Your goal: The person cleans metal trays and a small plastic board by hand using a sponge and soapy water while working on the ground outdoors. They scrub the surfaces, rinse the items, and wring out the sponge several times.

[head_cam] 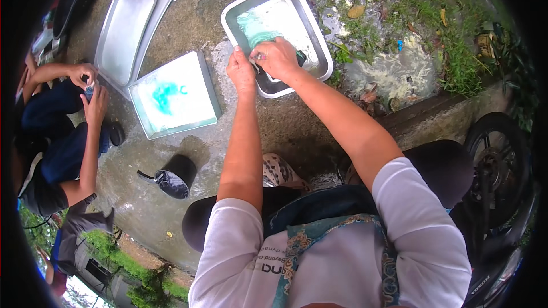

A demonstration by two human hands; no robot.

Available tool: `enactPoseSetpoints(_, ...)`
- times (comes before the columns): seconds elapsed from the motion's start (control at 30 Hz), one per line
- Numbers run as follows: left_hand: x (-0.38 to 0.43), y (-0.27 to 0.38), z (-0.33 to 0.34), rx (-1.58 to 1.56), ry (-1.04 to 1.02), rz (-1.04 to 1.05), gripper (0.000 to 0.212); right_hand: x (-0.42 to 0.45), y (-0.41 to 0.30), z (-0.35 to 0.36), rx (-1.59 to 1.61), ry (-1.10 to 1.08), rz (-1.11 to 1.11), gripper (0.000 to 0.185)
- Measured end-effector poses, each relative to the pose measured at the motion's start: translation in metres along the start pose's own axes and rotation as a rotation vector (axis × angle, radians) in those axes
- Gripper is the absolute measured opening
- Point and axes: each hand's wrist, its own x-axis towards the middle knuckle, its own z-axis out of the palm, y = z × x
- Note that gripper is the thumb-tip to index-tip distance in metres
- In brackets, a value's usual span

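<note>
A deep rectangular metal tray (324, 53) with rounded corners lies on the ground before me, with greenish, milky liquid (261, 25) in it. My left hand (242, 72) grips its near left rim, thumb on top. Over the tray's near left part, my right hand (278, 57) has its fingers bent and drawn together beside the left hand. Something small shows at its fingertips, but I cannot tell what it is. A dark object (301, 57) partly shows beneath the right hand; the rest of it is hidden.
A square pan (195, 81) with turquoise residue and a tilted metal tray (124, 34) lie left. Nearer me, a black mug (175, 175) lies on its side. Another person's hands (92, 90) hold a small object at far left. Right are grass, a concrete ledge (454, 111) and a motorcycle wheel (492, 171).
</note>
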Motion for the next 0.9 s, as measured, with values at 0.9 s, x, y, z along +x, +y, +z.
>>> enactPoseSetpoints(0.9, 0.009, 0.001, -0.009, 0.181, 0.01, 0.124, 0.04, -0.014, -0.017, -0.01, -0.439, -0.385, -0.283, 0.013)
